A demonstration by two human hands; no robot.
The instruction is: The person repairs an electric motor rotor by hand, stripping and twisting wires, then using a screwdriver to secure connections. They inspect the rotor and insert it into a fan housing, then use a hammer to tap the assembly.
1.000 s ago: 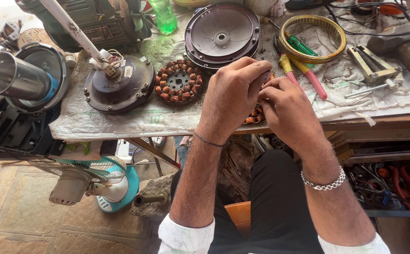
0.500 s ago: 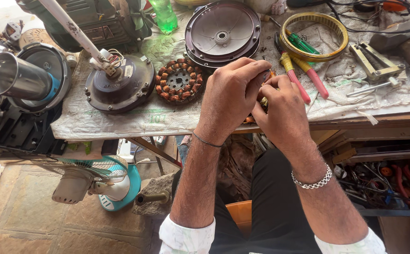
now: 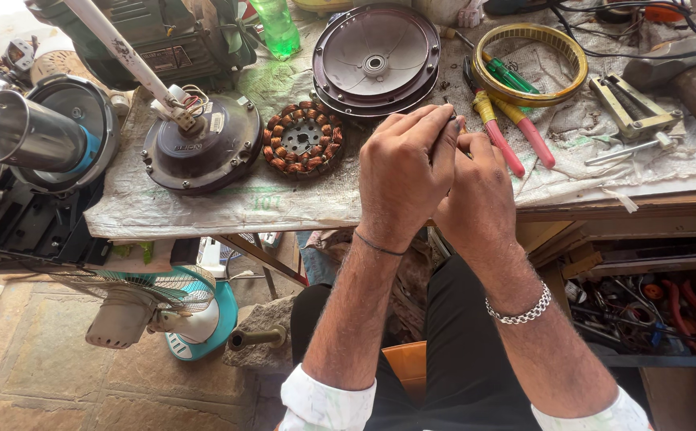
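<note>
Above workbench (image 3: 300,203), hands (image 3: 435,172) pinched together

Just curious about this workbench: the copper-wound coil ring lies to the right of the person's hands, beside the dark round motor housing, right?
Not quite. In the head view the copper-wound coil ring lies left of the hands, not right. It does sit beside the dark round motor housing.

**Hands pressed together at the bench edge**

The left hand (image 3: 402,172) and right hand (image 3: 479,191) touch, fingers curled around something hidden. Just beyond lie a copper-wound stator (image 3: 303,148), 2 screwdrivers (image 3: 515,137) and a round metal cover (image 3: 376,60).
</note>
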